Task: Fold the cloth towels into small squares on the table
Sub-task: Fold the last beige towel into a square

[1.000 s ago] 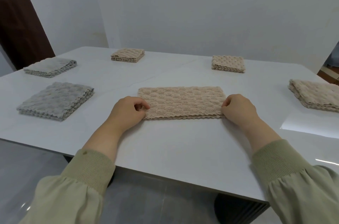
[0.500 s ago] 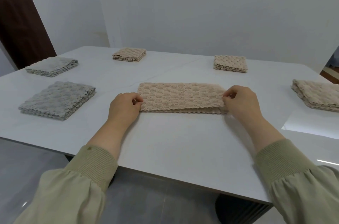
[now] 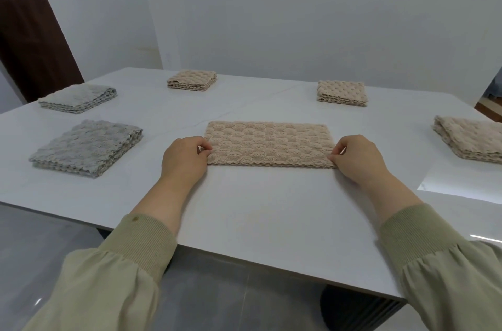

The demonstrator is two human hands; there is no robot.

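1. A left sleeve (image 3: 135, 243) and a right sleeve (image 3: 423, 238), both olive green, reach over the near edge of the white worktop (image 3: 271, 208) toward the long beige towel (image 3: 269, 144).
2. The long beige towel lies flat on the middle of the worktop. It is folded into a wide rectangle, with its scalloped edges stacked along the near side.
3. The left hand (image 3: 184, 159) sits at that towel's near-left corner, its grip pinched on the corner between thumb and curled fingers.
4. The right hand (image 3: 358, 158) sits at the towel's near-right corner, its grip likewise pinching the edge there.
5. To the left of the long beige towel, and apart from it, lies a near grey towel (image 3: 87, 147), folded.
6. Well to the right of the long beige towel lies a folded beige towel (image 3: 472, 140), partly cut off by the frame.
7. Beyond the long beige towel and far to its left rests a far grey towel (image 3: 78, 98), also folded.
8. Beyond the long beige towel sit two small folded squares, a left beige square (image 3: 192, 80) and a right beige square (image 3: 342, 93).
9. Farthest from the long beige towel stand a pale wall (image 3: 298, 18) and, to the left, a dark brown door (image 3: 27, 32).
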